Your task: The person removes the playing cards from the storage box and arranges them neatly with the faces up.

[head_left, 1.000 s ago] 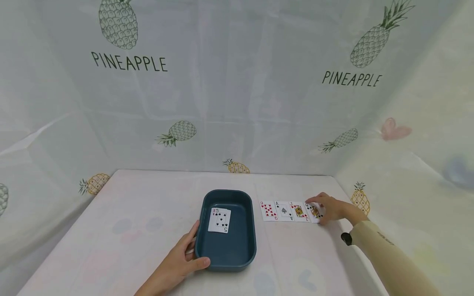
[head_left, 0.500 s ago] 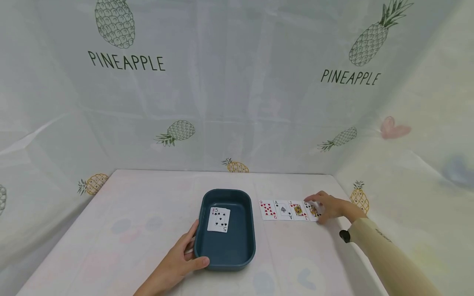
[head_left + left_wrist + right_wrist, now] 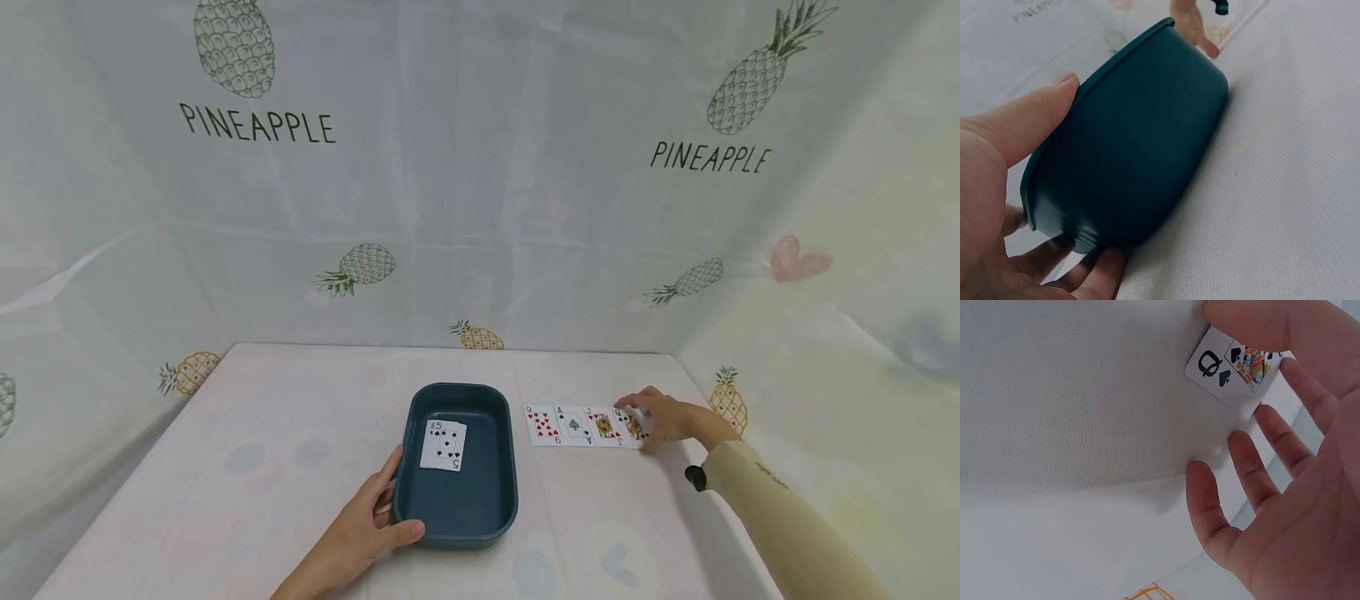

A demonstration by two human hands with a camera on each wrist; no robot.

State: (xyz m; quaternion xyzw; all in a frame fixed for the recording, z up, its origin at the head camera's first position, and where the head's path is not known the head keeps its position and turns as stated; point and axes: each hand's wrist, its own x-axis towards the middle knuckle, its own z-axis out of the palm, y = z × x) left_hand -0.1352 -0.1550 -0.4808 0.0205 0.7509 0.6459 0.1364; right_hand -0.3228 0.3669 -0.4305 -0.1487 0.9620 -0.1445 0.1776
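Observation:
My left hand (image 3: pixel 360 529) grips the left side of a dark blue rectangular tray (image 3: pixel 465 512), thumb over the rim and fingers curled against the outer wall, as the left wrist view shows. Inside the tray lies a small stack of playing cards (image 3: pixel 442 447), a five of spades on top. At the right, my right hand (image 3: pixel 670 419) holds a queen of spades playing card (image 3: pixel 1221 374) flat on the table between index fingertip and thumb at opposite edges. Left of it, in a row, lie a nine of hearts (image 3: pixel 543 426), an ace of spades (image 3: pixel 574 427) and a jack of hearts (image 3: pixel 604 427).
A pale cloth covers the table (image 3: pixel 300 408). Behind it and at both sides hang pineapple-printed sheets (image 3: pixel 480 192). The row of cards stands just right of the tray, with a narrow strip of tabletop between them.
My right hand has shifted slightly left, and the queen has slid a little closer against the jack. The left hand and tray stay in place; the head view has moved slightly.

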